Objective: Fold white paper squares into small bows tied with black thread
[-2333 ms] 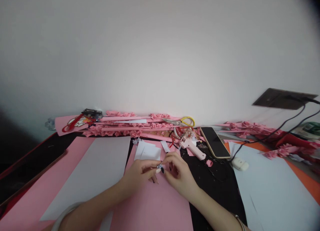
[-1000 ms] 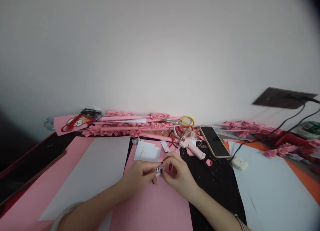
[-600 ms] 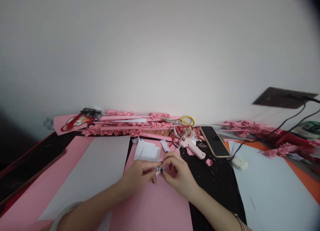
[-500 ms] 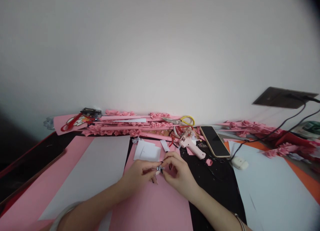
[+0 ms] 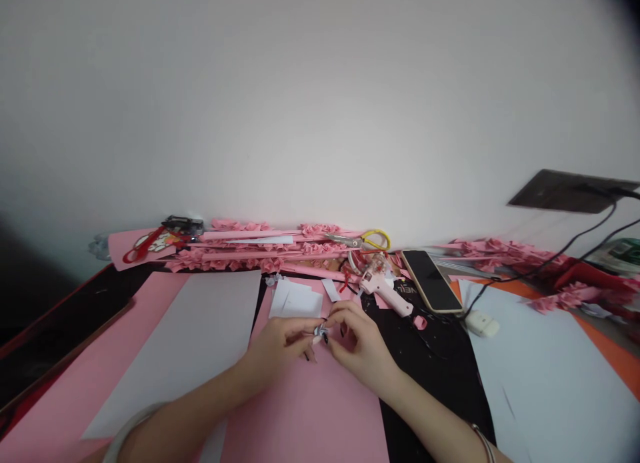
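Observation:
A small pale folded paper flower (image 5: 321, 330) is pinched between my two hands, above a pink paper sheet (image 5: 310, 409). My left hand (image 5: 277, 346) grips it from the left with thumb and forefinger. From the right, the fingertips of my right hand (image 5: 361, 346) press on it, their dark nails showing. Fingers partly cover the flower, so its full shape is hidden. Just beyond my hands lie several small white paper squares (image 5: 296, 299) and a narrow white paper strip (image 5: 330, 290).
A pink glue gun (image 5: 387, 295) and a phone (image 5: 433, 281) lie at right. Yellow-handled scissors (image 5: 375, 240) rest on pink paper flower stems (image 5: 250, 255) along the wall. A white plug-like case (image 5: 483, 323) and black cables (image 5: 530, 276) are farther right. White sheets (image 5: 200, 343) flank my arms.
My fingers have shifted slightly on the small paper flower, still pinching it from both sides. The whole view has moved a little; other things lie where they were.

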A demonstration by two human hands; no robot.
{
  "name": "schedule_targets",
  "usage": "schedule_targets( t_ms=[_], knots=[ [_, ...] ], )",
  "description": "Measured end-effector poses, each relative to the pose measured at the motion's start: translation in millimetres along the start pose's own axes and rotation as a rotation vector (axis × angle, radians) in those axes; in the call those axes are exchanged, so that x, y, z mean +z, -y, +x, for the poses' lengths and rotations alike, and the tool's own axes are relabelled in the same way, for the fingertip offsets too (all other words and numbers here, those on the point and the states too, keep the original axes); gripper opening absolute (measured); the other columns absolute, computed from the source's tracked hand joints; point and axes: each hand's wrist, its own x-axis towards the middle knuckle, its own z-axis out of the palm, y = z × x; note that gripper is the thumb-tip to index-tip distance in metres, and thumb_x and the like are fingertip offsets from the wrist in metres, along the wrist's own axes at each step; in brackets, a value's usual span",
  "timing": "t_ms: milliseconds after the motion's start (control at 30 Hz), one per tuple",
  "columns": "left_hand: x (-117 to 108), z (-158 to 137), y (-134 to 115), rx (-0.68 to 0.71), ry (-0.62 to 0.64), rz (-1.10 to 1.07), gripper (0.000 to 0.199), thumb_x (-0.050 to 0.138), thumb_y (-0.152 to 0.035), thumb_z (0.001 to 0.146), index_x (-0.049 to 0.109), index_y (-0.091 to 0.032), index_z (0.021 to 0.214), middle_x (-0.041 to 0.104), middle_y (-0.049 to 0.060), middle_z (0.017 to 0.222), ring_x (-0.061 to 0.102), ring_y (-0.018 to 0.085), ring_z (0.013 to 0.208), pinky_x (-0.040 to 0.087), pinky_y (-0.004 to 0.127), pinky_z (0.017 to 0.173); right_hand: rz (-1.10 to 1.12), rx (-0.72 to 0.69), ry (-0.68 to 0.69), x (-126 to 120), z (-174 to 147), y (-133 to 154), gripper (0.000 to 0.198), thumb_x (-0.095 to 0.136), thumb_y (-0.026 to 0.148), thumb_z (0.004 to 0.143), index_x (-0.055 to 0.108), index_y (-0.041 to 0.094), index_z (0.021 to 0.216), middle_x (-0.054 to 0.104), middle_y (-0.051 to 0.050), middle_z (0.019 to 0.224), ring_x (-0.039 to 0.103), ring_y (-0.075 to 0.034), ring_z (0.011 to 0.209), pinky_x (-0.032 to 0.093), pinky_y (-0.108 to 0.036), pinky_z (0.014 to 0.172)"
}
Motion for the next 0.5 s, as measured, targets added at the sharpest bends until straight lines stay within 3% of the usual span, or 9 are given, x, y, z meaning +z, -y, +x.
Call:
schedule_targets(
  t_ms=[500],
  knots=[
    [-0.1, 0.0, 2.6, -0.019, -0.002, -0.099, 0.026, 0.057, -0.018, 0.075, 0.066, -0.016, 0.100, 0.069, 0.003, 0.076, 0.063, 0.015, 0.063, 0.051, 0.027, 0.063, 0.004, 0.011, 0.001, 2.3, -1.0, -2.4, 0.023, 0.053, 0.001, 0.068, 0.059, 0.019, 0.081, 0.052, -0.004, 0.085, 0.048, -0.013, 0.066, 0.037, -0.022, 0.052]
  ],
)
